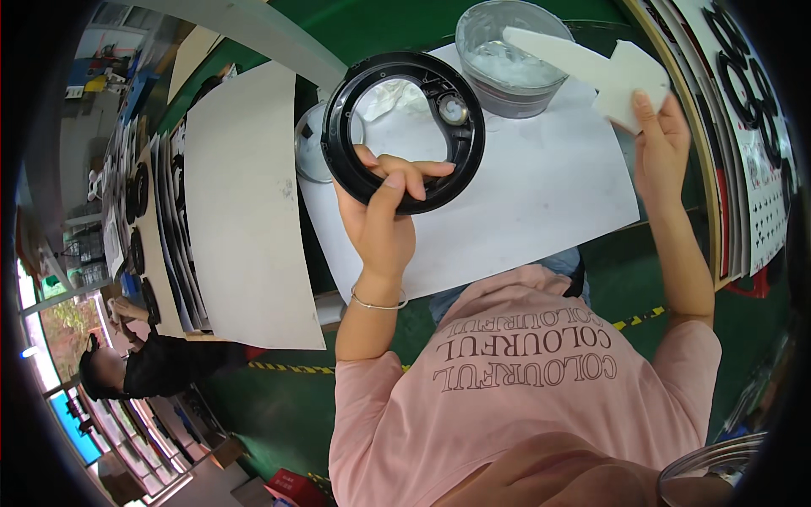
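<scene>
My left hand [384, 207] is closed on the lower rim of a black plastic ring-shaped part [339, 135], with fingers passing through its opening. A small round pale piece [453, 109] sits on the ring's right side. My right hand [661, 144] pinches the wide end of a flat white scraper [604, 74]. Its narrow tip reaches over the rim of a clear round tub [517, 106]. Whitish paste [507, 63] lies inside that tub. Behind the ring, partly hidden, are a clear round lid or dish [311, 156] and a crumpled white tissue [393, 97].
White paper [541, 182] covers the worktop under my hands. A stack of boards [245, 203] stands at the left. On the right, more boards [760, 182] carry black rings [737, 89]. A grey bar [245, 34] crosses at the upper left. Another person [160, 363] works at the far left.
</scene>
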Available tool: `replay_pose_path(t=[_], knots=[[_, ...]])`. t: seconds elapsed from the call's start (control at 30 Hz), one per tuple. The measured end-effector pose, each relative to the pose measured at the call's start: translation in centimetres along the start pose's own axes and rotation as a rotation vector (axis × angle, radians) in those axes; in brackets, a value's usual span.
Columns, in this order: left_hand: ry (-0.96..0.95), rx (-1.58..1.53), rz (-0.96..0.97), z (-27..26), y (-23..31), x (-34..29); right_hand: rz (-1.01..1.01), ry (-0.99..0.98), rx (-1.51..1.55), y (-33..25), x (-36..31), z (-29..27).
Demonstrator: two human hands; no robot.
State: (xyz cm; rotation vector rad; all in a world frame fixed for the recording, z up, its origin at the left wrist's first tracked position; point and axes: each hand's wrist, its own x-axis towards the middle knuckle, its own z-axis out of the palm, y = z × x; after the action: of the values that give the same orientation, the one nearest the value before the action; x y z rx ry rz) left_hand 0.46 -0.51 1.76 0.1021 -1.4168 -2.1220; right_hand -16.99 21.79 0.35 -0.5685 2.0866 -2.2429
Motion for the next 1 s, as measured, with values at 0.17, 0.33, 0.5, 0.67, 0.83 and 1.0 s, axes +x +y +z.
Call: replay_pose_path(t=[0.17,0.33,0.5,0.67,0.83,1.0], knots=[[0.037,-0.147,-0.066,-0.6,0.1,0.1,-1.101,-0.427,-1.041,-2.4,1.6,-1.8],[0.053,-0.158,-0.078,-0.8,0.6,0.2,-1.105,-0.574,-1.135,-4.3,-0.3,-4.5],[0.031,-0.206,-0.123,0.4,1.6,0.7,-0.857,-0.197,-0.707,-3.7,0.1,-6.5],[-0.009,-0.328,-0.242,3.2,0.7,1.7,-0.157,0.385,-0.768,0.6,3.8,-4.6],[-0.157,-0.279,-0.433,8.3,0.3,3.2,-1.14,0.05,-0.447,6.2,10.7,-1.7],[-0.325,-0.195,-0.697,17.2,-2.3,6.2,-0.888,-0.096,-0.284,6.7,9.7,-2.8]])
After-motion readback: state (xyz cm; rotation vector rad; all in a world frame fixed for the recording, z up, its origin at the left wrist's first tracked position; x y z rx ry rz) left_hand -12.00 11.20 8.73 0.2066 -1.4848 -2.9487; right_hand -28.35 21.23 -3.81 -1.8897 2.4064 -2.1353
